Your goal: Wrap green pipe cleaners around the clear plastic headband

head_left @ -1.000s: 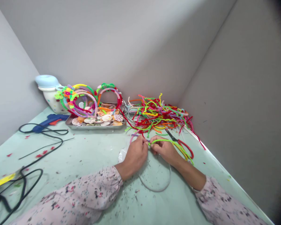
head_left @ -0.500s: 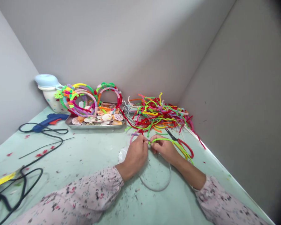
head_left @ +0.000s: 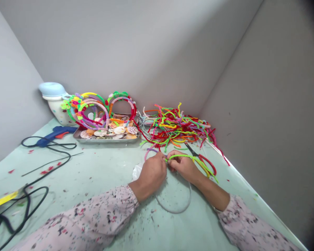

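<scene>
My left hand [head_left: 153, 176] and my right hand [head_left: 183, 165] meet at the front of the table, pinching a lime-green pipe cleaner [head_left: 179, 157] between them. Its long end trails to the right, twisted with a yellow strand. A thin pale hairband [head_left: 174, 205] hangs below my hands, bare at its lower curve. Its upper part [head_left: 150, 152] looks wrapped in pink and purple. Just past my right hand lie red-handled scissors [head_left: 205, 164], not touching it. Behind both hands spreads a tangled heap of multicoloured pipe cleaners [head_left: 175, 128].
A metal tray [head_left: 107, 140] of seashells stands at the back, with finished pipe-cleaner hairbands [head_left: 90, 112] leaning there. Further left are a blue glue gun [head_left: 56, 132], its black cord [head_left: 48, 146], and a white pot with a blue lid [head_left: 53, 101]. Grey walls close the back and right.
My hands have barely moved; the left hand sits slightly closer to the right, and the green pipe cleaner has shifted a little between my fingers.
</scene>
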Motion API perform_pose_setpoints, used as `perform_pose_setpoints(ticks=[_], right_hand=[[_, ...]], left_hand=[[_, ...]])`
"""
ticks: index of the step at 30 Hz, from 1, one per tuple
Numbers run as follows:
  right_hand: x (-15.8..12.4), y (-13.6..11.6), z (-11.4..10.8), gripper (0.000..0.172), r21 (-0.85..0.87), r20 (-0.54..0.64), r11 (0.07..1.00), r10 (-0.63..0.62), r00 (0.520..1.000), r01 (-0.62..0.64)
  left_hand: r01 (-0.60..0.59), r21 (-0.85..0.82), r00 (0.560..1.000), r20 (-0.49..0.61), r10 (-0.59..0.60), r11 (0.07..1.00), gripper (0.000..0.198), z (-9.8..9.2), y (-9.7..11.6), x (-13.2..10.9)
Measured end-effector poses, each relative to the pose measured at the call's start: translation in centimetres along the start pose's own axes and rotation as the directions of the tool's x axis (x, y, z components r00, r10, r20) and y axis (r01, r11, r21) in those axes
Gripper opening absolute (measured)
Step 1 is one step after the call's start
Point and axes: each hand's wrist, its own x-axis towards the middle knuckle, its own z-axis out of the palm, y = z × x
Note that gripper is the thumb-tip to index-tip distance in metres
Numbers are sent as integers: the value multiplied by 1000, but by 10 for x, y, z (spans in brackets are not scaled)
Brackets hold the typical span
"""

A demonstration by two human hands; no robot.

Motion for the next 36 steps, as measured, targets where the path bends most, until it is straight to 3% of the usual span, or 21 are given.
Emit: perform_pose_setpoints(ticks=[7,16,30,36], right_hand=[[1,-1,1,8,-15,4,1000,-2,1000,2],[0,1,1,7,-35,-12,999,-10,1000,10],[0,-1,2,7,-28,-9,1000,-8,1000,7],[0,-1,1,9,-4,-19,1000,-1,1000,1]], left_hand=[[7,51,1000,12,-8,999,23,-1,0,1],[24,-44,1000,-1,-24,999,21,1,-2,1],[19,-42,1000,5,-18,999,19,0,0,1],[9,-136,1000,3,-8,991,20,-1,-1,1]])
